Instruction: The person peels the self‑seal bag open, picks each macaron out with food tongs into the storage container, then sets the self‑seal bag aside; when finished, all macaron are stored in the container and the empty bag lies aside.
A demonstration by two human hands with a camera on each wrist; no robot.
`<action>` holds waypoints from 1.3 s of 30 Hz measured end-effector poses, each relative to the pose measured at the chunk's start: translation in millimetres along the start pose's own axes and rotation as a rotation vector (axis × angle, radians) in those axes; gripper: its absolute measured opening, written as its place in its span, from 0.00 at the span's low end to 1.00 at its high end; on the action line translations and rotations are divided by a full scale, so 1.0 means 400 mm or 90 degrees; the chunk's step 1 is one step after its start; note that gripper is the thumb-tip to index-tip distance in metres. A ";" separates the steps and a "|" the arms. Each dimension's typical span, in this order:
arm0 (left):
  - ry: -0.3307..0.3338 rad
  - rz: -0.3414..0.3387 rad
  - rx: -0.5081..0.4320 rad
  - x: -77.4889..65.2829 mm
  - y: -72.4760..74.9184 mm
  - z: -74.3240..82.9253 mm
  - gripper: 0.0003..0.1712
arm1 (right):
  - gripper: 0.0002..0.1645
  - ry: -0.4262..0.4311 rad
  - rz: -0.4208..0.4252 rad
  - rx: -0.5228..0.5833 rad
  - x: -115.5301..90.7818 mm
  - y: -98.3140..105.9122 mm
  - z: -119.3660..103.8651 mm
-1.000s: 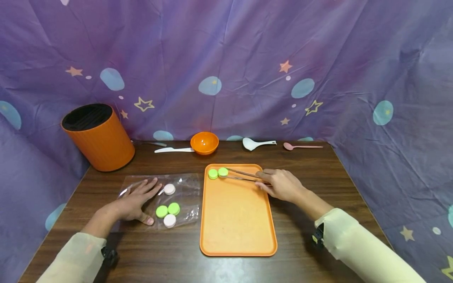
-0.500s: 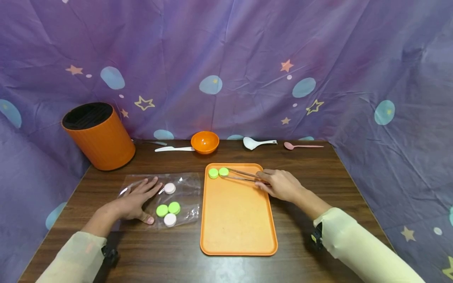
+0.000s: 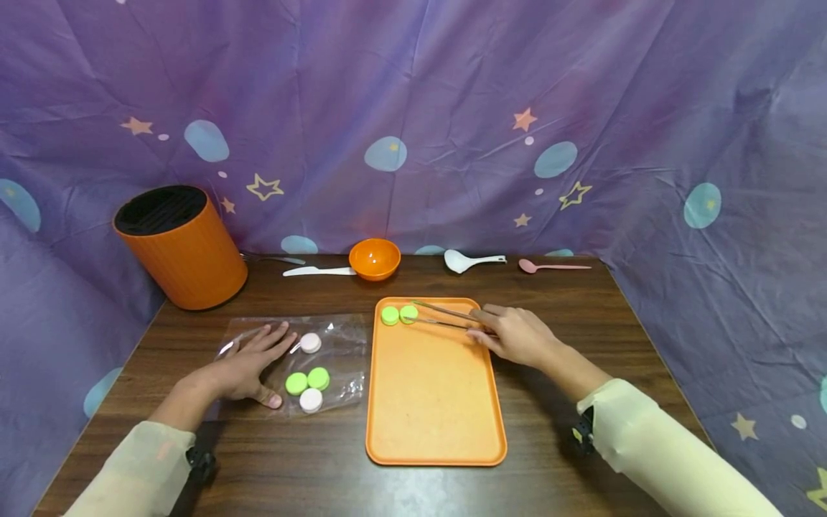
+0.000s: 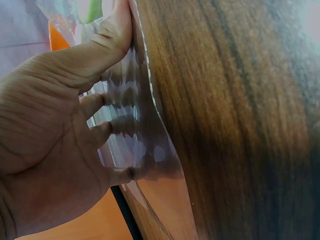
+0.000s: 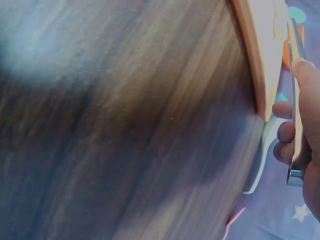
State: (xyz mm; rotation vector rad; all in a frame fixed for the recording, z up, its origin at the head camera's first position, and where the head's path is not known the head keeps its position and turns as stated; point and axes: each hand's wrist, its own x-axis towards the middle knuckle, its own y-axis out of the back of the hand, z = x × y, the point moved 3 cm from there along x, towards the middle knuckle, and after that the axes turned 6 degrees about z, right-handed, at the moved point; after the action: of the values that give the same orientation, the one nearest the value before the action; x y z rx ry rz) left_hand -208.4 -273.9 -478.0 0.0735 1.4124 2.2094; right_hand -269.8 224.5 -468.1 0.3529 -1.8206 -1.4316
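My right hand (image 3: 520, 334) holds metal tongs (image 3: 446, 311) over the far part of the orange tray (image 3: 436, 402). The tongs' tips stand apart, close about a green round piece (image 3: 409, 314) that looks like a macaron. Another green piece (image 3: 390, 316) sits just left of it in the tray's far left corner. Fingers spread, my left hand (image 3: 248, 366) rests on a clear plastic bag (image 3: 345, 359). On the bag lie two green pieces (image 3: 307, 382) side by side, a white piece (image 3: 311, 401) before them and another white piece (image 3: 311, 343) by my fingertips.
An orange knife block (image 3: 187, 251) stands at the back left. Along the back lie a white knife (image 3: 316, 271), an orange bowl (image 3: 375, 258), a white ladle (image 3: 472, 261) and a pink spoon (image 3: 549, 266). A purple curtain (image 3: 452, 129) hangs behind the wooden table (image 3: 291, 459).
The tongs' tips have spread apart, letting go of the second green piece, which stays beside the first on the tray. My left hand has not visibly moved.
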 end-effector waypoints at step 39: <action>0.044 -0.010 -0.021 0.034 -0.041 -0.087 0.83 | 0.19 0.111 -0.079 0.029 0.249 -0.147 -0.314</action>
State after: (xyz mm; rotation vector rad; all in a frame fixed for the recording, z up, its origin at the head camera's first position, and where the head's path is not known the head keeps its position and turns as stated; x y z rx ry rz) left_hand -224.5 -291.4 -511.1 -0.0253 1.4068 2.2410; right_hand -260.1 54.1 -473.9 0.6050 -1.7168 -1.3982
